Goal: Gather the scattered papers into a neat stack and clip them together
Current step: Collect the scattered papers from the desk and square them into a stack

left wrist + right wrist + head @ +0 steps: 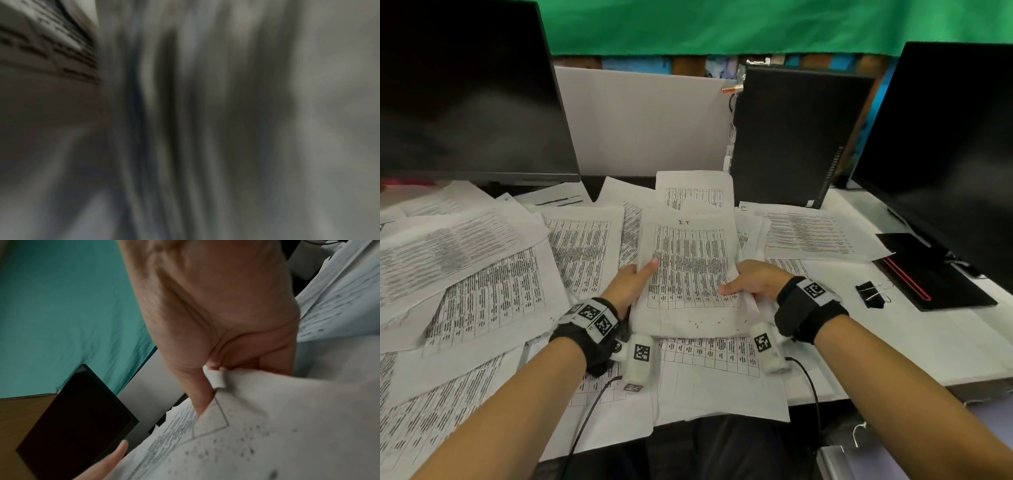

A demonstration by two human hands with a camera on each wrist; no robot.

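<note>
While loose printed sheets [482, 274] lie scattered over the surface [928, 342], both hands hold a sheaf of papers [688, 267] at centre: left hand [631, 284] grips its left edge, thumb on top, right hand [755, 281] pinches the right edge. A black binder clip [871, 294] waits near the right hand, untouched.
</note>
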